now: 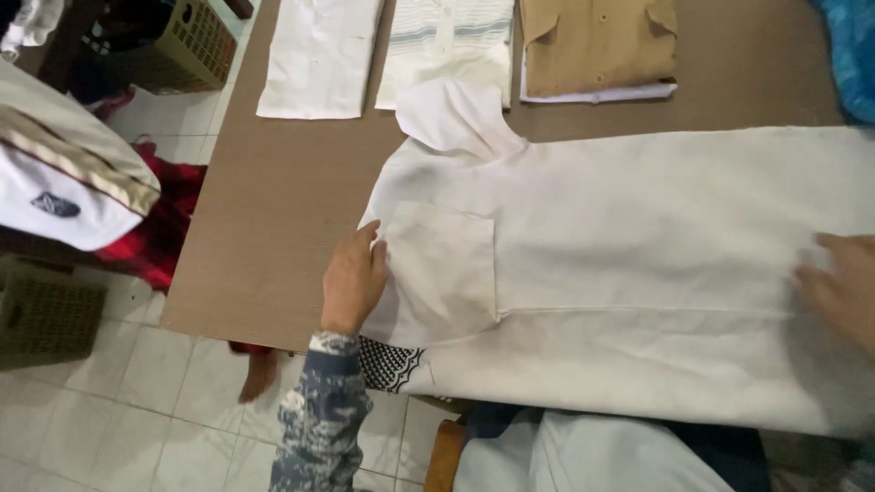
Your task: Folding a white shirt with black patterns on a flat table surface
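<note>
Brown table [273,210], filling most of the view. Spread across its near half, one large cream garment [638,264], lying flat with collar toward the far side and a chest pocket on the left part; lower edge hanging a little over the near table edge. Along the far edge, three folded shirts in a row: white shirt [319,55], striped pale shirt [447,46], tan shirt [597,41], well apart from both hands. Off the table, on the left, a beige plastic basket [187,46] over the tiled floor, and a red cloth [155,228] beside the table corner. Left hand [354,278] open, flat on the garment at the pocket edge. Right hand [843,287] blurred, resting on the garment at the right; seems open, fingers not clearly seen. Nothing lying between the hands except the cloth itself.
</note>
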